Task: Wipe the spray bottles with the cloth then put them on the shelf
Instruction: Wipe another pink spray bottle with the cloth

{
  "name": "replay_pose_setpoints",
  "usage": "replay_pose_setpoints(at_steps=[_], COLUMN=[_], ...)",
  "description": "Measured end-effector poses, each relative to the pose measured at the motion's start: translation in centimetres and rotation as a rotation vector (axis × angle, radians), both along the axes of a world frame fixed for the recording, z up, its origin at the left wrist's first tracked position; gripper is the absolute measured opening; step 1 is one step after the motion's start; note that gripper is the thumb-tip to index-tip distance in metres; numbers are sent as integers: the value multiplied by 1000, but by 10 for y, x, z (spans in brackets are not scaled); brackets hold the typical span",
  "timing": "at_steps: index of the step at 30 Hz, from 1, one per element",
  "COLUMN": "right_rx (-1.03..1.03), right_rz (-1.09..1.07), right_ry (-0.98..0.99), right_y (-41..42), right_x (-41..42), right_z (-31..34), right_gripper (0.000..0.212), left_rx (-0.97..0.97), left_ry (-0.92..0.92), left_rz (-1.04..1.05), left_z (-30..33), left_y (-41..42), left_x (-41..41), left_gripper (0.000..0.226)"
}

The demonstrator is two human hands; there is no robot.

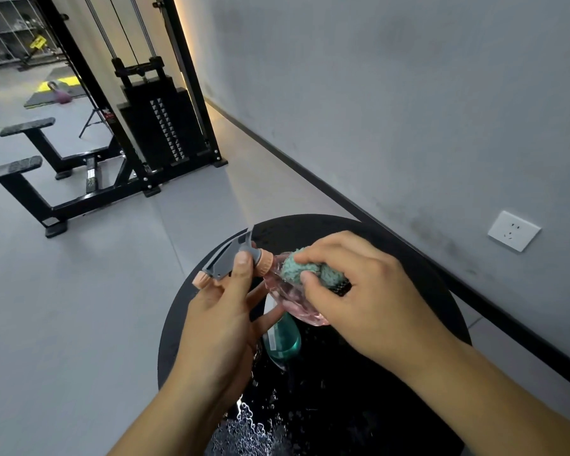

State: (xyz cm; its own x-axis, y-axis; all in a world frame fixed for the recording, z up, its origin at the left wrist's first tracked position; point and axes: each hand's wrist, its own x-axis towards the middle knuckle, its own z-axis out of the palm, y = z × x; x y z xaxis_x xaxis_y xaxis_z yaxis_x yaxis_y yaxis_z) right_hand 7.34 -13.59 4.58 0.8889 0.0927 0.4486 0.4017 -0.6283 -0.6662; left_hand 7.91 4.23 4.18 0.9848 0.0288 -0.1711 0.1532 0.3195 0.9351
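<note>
My left hand (pixel 224 311) grips a pink see-through spray bottle (pixel 288 297) by its grey trigger head (pixel 229 258), holding it tilted above a round black table (pixel 408 258). My right hand (pixel 352 291) pinches a bunched teal cloth (pixel 297 269) and presses it against the bottle's shoulder. A teal spray bottle (pixel 283 340) lies on the table under my hands, partly hidden by them. No shelf shows near the table.
The black tabletop is wet, with water droplets (pixel 250 426) near its front edge. A grey wall with a white socket (pixel 513 230) runs along the right. A black cable weight machine (pixel 152 126) and bench frames (pixel 30 179) stand to the far left on the grey floor.
</note>
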Motion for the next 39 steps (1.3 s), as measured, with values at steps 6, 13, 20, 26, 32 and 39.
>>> replay_pose_setpoints(at_steps=[6,13,20,26,32,39], right_rx=[-100,-237,-204,-125,-171,-139], right_rz=[-44,13,4,-12,63,27], right_ry=[-45,-91,-112,-32,-89,-31], right_y=[-1,7,9,0,9,1], right_x=[-3,-6,-7,-3,-3,-2], right_z=[-7,-14,-16,-15,-15,-11], right_gripper=[25,38,31,28,27,23], left_rx=[-11,-22,19,0,54,22], left_ry=[31,47,48,37,30,26], left_rz=[30,49,26,68,42,73], left_z=[-1,2,2,3,3,4], left_y=[2,7,3,8,-1,4], left_x=[3,5,3,7,1,4], left_gripper=[38,41,43,36,35,39])
